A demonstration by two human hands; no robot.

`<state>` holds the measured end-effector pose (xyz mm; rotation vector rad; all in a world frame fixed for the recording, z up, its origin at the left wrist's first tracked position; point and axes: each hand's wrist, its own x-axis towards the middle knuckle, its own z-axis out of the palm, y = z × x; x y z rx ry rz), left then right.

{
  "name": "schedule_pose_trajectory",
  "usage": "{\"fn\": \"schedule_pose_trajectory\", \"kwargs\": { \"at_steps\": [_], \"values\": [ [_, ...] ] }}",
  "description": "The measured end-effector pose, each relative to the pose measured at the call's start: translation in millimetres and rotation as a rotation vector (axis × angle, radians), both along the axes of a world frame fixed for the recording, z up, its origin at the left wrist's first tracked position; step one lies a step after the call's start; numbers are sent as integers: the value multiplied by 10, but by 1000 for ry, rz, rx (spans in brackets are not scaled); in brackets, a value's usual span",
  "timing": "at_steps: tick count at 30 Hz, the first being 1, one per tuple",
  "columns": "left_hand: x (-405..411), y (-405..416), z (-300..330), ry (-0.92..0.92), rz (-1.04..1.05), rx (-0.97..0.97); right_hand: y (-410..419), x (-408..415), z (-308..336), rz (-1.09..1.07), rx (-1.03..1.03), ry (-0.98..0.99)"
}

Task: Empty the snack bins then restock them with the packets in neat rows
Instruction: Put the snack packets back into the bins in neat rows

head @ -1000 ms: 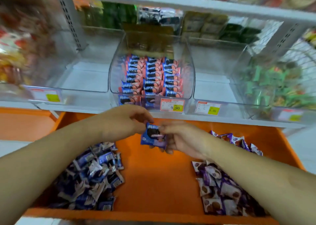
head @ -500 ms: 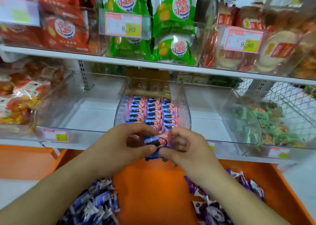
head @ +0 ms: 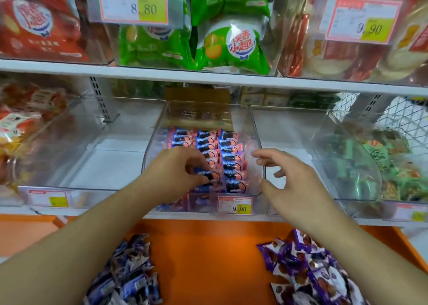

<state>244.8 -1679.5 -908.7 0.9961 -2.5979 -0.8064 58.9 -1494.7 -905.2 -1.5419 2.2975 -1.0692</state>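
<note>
**Middle bin nearly full, both side bins bare**

So the left hand is down inside the middle clear bin, fingers pinched around a pink and blue packet right at the front end of the centre row. The rest of the pink and blue packets sit in three tidy rows running front to back, and the held one touches its neighbours there.

The right hand hovers at the bin's right wall, fingers spread and loosely curled, nothing in it.

The clear bin on the left and the clear bin on the right of the middle one show only their white floors. Further right there's a bin of green packets, and far left some red and orange bags.

Below the shelf is an orange tray with two loose heaps: blue and white packets on the left, purple packets on the right, well apart.

A price tag on the middle bin's front reads 9.90. Up top, green snack bags behind an 8.80 tag.
</note>
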Motion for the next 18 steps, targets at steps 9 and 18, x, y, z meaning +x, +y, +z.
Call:
{"fn": "schedule_pose_trajectory", "kwargs": {
  "at_steps": [9, 18],
  "values": [
    [3, -108, -190, -146, -78, 31, 5, -57, -11, 35, -33, 18],
    [81, -40, -121, -555, -325, -199, 66, -84, -41, 60, -4, -6]
  ]
}}
